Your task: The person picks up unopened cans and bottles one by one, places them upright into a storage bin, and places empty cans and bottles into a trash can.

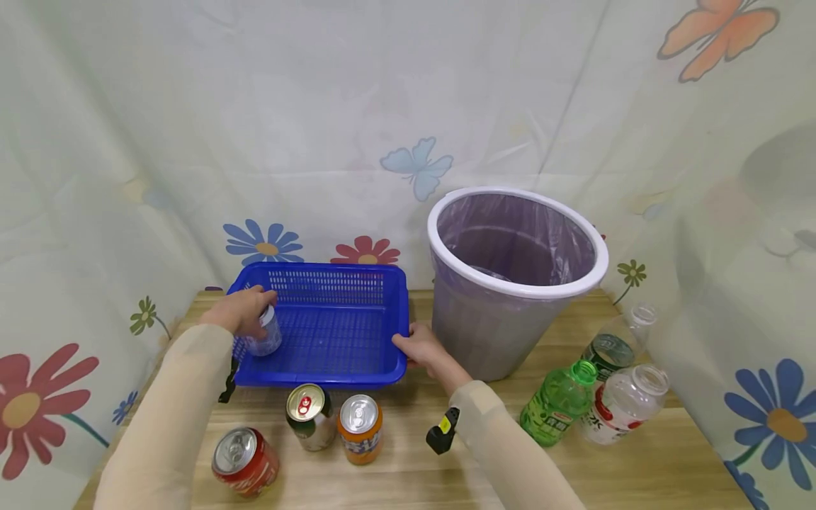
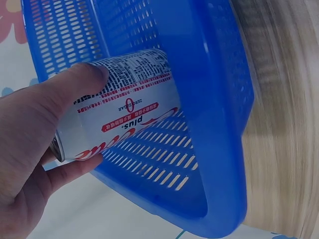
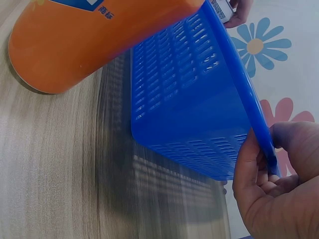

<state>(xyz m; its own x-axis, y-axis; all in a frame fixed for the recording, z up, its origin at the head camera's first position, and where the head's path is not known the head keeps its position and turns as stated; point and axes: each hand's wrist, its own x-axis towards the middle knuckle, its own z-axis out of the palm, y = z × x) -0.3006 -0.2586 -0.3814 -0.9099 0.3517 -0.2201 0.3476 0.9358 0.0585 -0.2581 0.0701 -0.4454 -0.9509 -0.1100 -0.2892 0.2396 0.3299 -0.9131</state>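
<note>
At the left end of the blue basket (image 1: 331,340), my left hand (image 1: 244,312) grips a white can (image 1: 266,338) inside the basket. In the left wrist view the thumb and fingers of that hand (image 2: 35,129) curl round the can (image 2: 129,99), whose far end is close to the basket wall (image 2: 199,99). My right hand (image 1: 426,348) pinches the basket's right rim; the right wrist view shows its thumb and fingers (image 3: 279,179) on either side of the blue rim (image 3: 244,89).
A red can (image 1: 245,462), a green and gold can (image 1: 311,418) and an orange can (image 1: 360,429) stand in front of the basket. A lined bin (image 1: 491,333) is right of it. Farther right stand a green bottle (image 1: 556,405) and two clear bottles (image 1: 625,404).
</note>
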